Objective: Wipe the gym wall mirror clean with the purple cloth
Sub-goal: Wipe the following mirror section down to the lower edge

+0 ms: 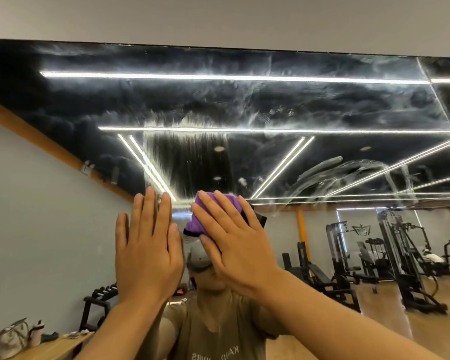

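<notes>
Head view — purple cloth [205, 216], black-edged, seemingly bunched, flat against smeared mirror [244, 105].

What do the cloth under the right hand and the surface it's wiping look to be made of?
The purple cloth looks like soft microfibre: matte, fuzzy pile with a dark stitched edge, though the weave is too blurred to be sure. The right hand presses it flat against the mirror, which is glossy glass: it reflects ceiling lights and gym machines, and white hazy smears sit on its surface.

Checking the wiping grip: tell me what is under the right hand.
The purple cloth lies under the right hand, whose straight fingers press it flat on the mirror. Its dark edge shows beside the fingers. The glass beneath is covered.
</notes>
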Demonstrator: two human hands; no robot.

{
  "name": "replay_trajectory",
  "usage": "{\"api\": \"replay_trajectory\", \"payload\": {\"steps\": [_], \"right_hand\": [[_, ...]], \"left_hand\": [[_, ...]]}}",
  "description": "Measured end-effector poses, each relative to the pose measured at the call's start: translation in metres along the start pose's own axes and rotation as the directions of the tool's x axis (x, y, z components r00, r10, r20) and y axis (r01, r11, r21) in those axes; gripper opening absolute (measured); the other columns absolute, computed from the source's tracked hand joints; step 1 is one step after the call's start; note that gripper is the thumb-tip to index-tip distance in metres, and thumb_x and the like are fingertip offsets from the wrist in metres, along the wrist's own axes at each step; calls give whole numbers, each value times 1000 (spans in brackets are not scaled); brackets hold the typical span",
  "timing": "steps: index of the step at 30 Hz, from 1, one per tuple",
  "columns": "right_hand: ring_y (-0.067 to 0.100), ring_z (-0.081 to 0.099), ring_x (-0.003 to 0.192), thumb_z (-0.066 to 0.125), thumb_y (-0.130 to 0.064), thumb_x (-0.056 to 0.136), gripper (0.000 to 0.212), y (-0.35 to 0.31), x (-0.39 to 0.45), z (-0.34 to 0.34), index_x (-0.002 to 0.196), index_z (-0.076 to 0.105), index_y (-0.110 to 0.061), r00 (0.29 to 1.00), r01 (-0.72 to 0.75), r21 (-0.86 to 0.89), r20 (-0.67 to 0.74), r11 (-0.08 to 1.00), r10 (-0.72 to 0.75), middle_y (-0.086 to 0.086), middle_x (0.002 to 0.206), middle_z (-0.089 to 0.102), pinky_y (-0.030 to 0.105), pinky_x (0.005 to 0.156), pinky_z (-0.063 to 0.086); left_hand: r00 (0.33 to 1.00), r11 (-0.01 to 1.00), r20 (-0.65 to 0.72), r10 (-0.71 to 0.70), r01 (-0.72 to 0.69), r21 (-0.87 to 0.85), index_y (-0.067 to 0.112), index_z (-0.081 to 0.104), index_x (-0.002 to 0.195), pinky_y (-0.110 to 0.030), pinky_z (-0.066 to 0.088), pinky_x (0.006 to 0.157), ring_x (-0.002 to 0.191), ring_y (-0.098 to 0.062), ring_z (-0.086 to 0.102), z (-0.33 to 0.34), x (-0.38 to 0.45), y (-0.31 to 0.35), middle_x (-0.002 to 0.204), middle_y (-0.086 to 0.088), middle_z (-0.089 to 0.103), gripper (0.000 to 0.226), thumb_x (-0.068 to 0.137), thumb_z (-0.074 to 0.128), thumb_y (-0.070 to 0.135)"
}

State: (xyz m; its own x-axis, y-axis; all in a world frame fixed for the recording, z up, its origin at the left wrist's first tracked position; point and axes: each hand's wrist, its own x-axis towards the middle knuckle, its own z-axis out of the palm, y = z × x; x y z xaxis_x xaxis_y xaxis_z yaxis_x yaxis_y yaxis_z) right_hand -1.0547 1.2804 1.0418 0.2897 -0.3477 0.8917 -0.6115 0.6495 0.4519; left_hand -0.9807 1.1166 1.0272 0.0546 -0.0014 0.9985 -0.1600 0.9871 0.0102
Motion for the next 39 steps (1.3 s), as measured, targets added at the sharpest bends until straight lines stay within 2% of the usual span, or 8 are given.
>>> {"api": "replay_trajectory", "payload": {"steps": [5, 11, 16, 23, 26, 32, 36, 39], "right_hand": [[15, 16, 155, 25, -43, 106, 54, 16, 48, -9, 157, 30, -25, 997, -59, 36, 48, 998, 57, -3, 166, 25, 45, 125, 7], [12, 4, 156, 18, -43, 103, 60, 57, 134, -28, 161, 21, -28, 958, -276, 2, 89, 961, 274, -7, 170, 13, 36, 125, -4], [11, 2, 156, 20, -41, 106, 58, 53, 129, -27, 162, 17, -26, 940, -335, 23, 81, 942, 332, -7, 170, 10, 34, 125, -5], [11, 13, 156, 30, -36, 106, 54, 7, -8, -28, 158, 29, -22, 970, -241, 106, 41, 965, 238, -4, 167, 22, 39, 127, 5], [12, 14, 156, 31, -36, 107, 53, 7, -27, -27, 158, 30, -22, 975, -219, 92, 55, 971, 215, -4, 167, 23, 38, 127, 4], [13, 16, 155, 25, -38, 106, 55, 30, -1, -28, 158, 32, -22, 974, -223, 49, 39, 974, 221, -4, 166, 24, 39, 126, 6], [13, 8, 156, 14, -43, 102, 61, 68, 64, -39, 160, 23, -24, 946, -320, 32, 68, 947, 317, -4, 169, 17, 37, 126, -1], [13, 5, 156, 19, -38, 106, 57, 100, 104, -46, 162, 20, -24, 933, -354, 3, 70, 935, 353, -5, 170, 13, 33, 124, -4]], "left_hand": [[1000, 1000, -9, -5, 5, -16, 18, 21, 160, -38, 1, 124, 155, -25, 13, -2, -1, 1, 168, -8, 18, 60, 103, 22, 37], [1000, 1000, -3, -6, 6, -26, 21, 18, 160, -37, -1, 124, 156, -23, 10, -2, -1, 1, 168, -5, 15, 58, 104, 21, 38], [1000, 999, 12, 4, -4, -38, 20, 17, 160, -44, 3, 124, 156, -26, 11, -2, -2, 0, 168, -7, 16, 60, 106, 6, 45], [1000, 997, 1, -9, 9, -79, 17, 21, 160, -43, 0, 125, 155, -26, 10, -4, -1, 3, 168, -8, 16, 60, 105, 16, 39], [998, 994, 32, -47, 50, -100, 17, 19, 160, -47, 1, 125, 156, -26, 6, -7, 1, 9, 168, -8, 12, 63, 103, 15, 43], [990, 991, 73, -118, 122, -54, 12, 15, 161, -52, -5, 124, 155, -29, -3, -8, 2, 28, 169, -14, 4, 77, 99, 13, 58], [986, 985, 57, -156, 160, -70, 10, 12, 161, -47, -12, 122, 155, -29, -8, -10, 3, 38, 168, -16, -1, 83, 97, 11, 62], [978, 969, 49, -204, 208, -130, 5, 6, 161, -37, -17, 121, 155, -28, -13, -12, 5, 52, 168, -18, -7, 89, 93, 13, 63]]}}
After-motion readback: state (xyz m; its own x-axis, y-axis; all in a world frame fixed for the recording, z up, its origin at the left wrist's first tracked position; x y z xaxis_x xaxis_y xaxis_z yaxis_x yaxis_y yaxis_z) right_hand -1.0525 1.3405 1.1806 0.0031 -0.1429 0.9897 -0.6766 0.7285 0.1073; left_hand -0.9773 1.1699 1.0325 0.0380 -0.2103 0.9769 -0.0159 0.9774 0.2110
